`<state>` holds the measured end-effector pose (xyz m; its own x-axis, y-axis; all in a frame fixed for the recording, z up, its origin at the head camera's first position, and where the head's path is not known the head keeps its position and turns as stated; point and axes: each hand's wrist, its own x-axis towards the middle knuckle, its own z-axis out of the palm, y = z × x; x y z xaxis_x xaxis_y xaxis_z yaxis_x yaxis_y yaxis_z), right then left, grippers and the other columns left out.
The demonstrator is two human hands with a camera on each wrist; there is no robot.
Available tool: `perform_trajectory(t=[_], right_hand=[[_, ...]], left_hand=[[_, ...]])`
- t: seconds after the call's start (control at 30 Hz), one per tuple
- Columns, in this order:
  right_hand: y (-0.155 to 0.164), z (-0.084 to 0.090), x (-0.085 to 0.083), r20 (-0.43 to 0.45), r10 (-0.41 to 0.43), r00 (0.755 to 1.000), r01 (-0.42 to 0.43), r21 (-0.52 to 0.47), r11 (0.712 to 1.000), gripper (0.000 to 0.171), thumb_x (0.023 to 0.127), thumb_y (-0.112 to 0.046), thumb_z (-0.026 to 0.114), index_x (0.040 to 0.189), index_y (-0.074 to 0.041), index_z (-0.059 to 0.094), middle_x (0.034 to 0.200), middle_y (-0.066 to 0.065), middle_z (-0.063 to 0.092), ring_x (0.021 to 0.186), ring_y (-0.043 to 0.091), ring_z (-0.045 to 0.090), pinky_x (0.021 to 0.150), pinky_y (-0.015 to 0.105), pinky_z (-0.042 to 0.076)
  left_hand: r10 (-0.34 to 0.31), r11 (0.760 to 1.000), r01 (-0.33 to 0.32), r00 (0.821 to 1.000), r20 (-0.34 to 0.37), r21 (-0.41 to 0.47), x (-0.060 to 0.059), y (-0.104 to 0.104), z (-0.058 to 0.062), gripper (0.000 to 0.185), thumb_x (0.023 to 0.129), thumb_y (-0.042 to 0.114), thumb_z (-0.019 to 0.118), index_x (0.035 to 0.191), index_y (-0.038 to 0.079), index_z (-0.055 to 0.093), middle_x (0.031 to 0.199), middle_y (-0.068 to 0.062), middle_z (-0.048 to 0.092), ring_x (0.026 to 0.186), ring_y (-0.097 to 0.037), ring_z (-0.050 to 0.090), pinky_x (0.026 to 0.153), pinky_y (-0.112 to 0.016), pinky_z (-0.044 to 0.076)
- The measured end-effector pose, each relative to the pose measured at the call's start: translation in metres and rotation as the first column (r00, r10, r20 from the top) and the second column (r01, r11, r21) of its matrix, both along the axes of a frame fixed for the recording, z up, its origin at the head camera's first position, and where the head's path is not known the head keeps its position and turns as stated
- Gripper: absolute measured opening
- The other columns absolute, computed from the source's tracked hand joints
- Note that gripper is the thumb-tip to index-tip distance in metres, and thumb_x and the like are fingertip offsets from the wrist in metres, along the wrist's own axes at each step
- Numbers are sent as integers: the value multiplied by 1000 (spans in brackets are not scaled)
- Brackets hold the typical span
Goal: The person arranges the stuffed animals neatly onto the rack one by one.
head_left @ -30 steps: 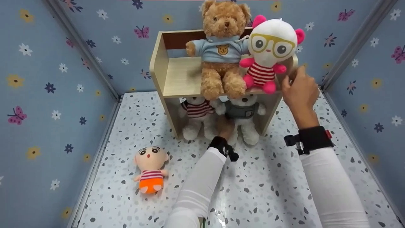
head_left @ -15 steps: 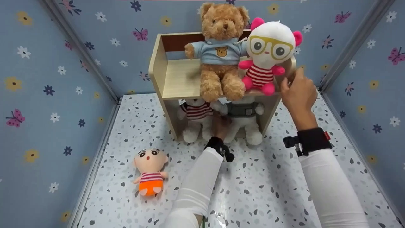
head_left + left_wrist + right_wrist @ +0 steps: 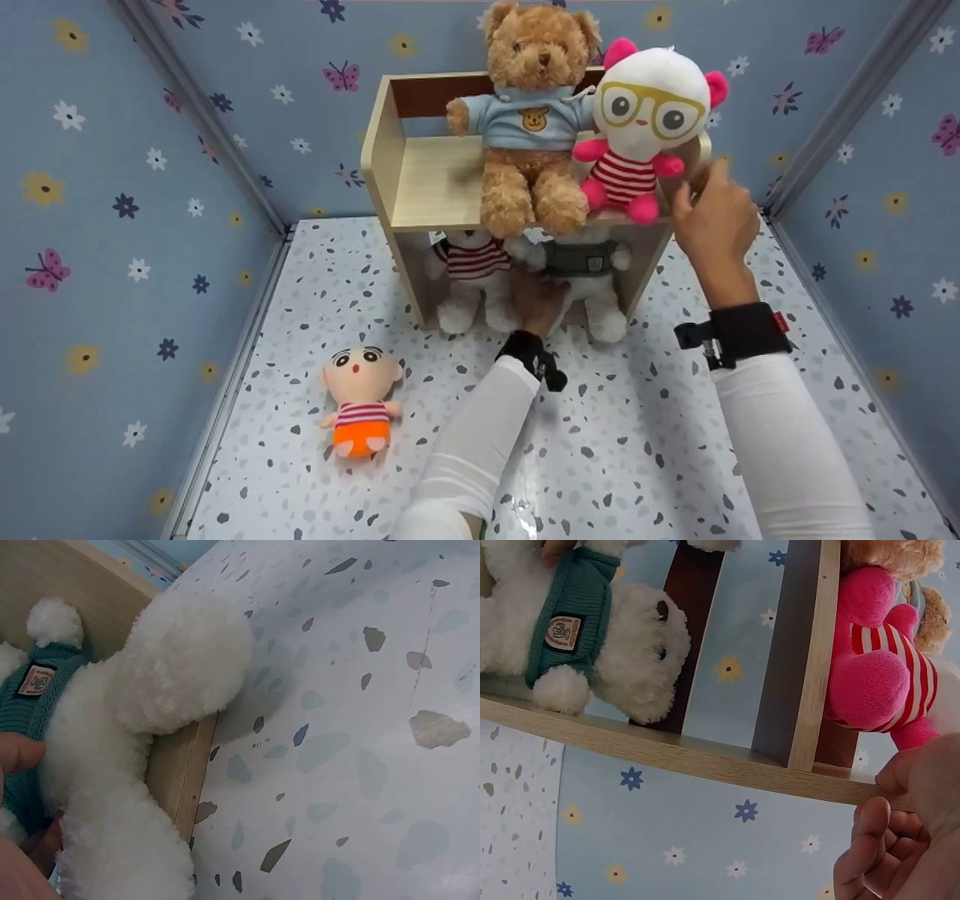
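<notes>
In the head view, my left hand reaches into the lower level of a small wooden shelf. It holds a white teddy bear in a green knitted top by its side, the thumb lying against the knit in the left wrist view. The bear sits upright, its head mostly hidden by the upper board. Beside it sits a white bear in a striped shirt. My right hand grips the edge of the shelf's right side panel, thumb on one face and curled fingers on the other.
On the upper level sit a brown teddy bear in a blue hoodie and a pink-and-white panda doll with glasses. A boy doll in orange shorts lies on the speckled floor. Flowered walls enclose three sides.
The green-topped bear has shifted slightly right and back, and its muzzle has gone behind the upper board. My left hand moved with it. My right hand keeps its place on the side panel.
</notes>
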<state>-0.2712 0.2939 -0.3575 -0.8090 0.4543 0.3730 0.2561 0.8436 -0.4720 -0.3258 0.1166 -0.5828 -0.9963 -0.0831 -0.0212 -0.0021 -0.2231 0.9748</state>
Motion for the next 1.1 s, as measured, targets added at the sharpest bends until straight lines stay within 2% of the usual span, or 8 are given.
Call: perform_trajectory(t=[0.07, 0.1, 0.17, 0.47, 0.57, 0.67, 0.8, 1.1], right_hand=[[0, 0, 1, 2, 2, 1000, -2, -5, 1000, 34, 96, -36, 44, 108, -5, 51, 97, 22, 66, 89, 44, 62, 69, 54, 45], [1, 0, 1, 3, 3, 1000, -3, -6, 1000, 35, 96, -36, 44, 109, -5, 51, 97, 21, 66, 89, 43, 62, 69, 54, 45], [1, -1, 2, 11, 7, 1000, -7, -8, 1000, 35, 97, -37, 43, 109, -5, 51, 98, 21, 66, 88, 42, 62, 68, 52, 45], [0, -3, 2, -17, 3, 1000, -3, -3, 1000, 33, 96, -37, 43, 106, -7, 50, 91, 19, 64, 84, 42, 61, 64, 51, 42], [-1, -3, 3, -26, 3, 1000, -3, -7, 1000, 33, 96, -37, 43, 106, -6, 50, 91, 19, 63, 83, 42, 61, 64, 51, 41], [-1, -2, 3, -19, 3, 1000, -3, -10, 1000, 35, 96, -38, 42, 108, -6, 49, 93, 19, 63, 84, 42, 61, 65, 51, 41], [0, -1, 2, -21, -7, 1000, 7, -9, 1000, 35, 96, -38, 41, 109, -6, 49, 94, 19, 64, 86, 43, 61, 67, 53, 42], [0, -2, 2, 22, 9, 1000, -8, -31, 999, 38, 97, -39, 39, 113, -5, 48, 100, 22, 65, 91, 45, 61, 71, 55, 43]], left_hand=[[6, 998, -5, 1000, 14, -65, 5, 0, -1, 79, 84, -1, 64, 149, 11, 22, 122, -22, 51, 89, -21, 53, 64, -31, 43], [43, 975, -44, 999, -12, -220, 7, 1, -2, 83, 80, 1, 69, 149, 9, 22, 119, -22, 56, 87, -21, 58, 65, -31, 48], [67, 943, -73, 997, -30, -324, 13, -1, -1, 80, 81, 9, 71, 147, 8, 25, 120, -18, 59, 96, -24, 63, 73, -35, 52], [-26, 978, -7, 988, -155, -206, 45, -18, 9, 55, 86, 4, 66, 134, -2, 38, 126, -28, 49, 118, -42, 51, 94, -50, 48], [-57, 975, 27, 990, -133, -220, 55, -30, 12, 44, 88, 10, 64, 128, 6, 46, 123, -18, 54, 117, -38, 53, 92, -47, 49], [-73, 960, 47, 994, -85, -276, 65, -44, 17, 34, 88, 17, 63, 121, 16, 54, 115, -3, 61, 110, -25, 59, 87, -37, 50], [-67, 961, 40, 994, -90, -275, 79, -67, 26, 22, 90, 17, 62, 112, 15, 60, 103, 0, 65, 94, -14, 62, 81, -31, 51], [52, 954, -86, 991, -123, -288, 116, -119, 28, 16, 92, 13, 61, 108, 12, 61, 101, -13, 67, 87, -21, 61, 77, -32, 48]])
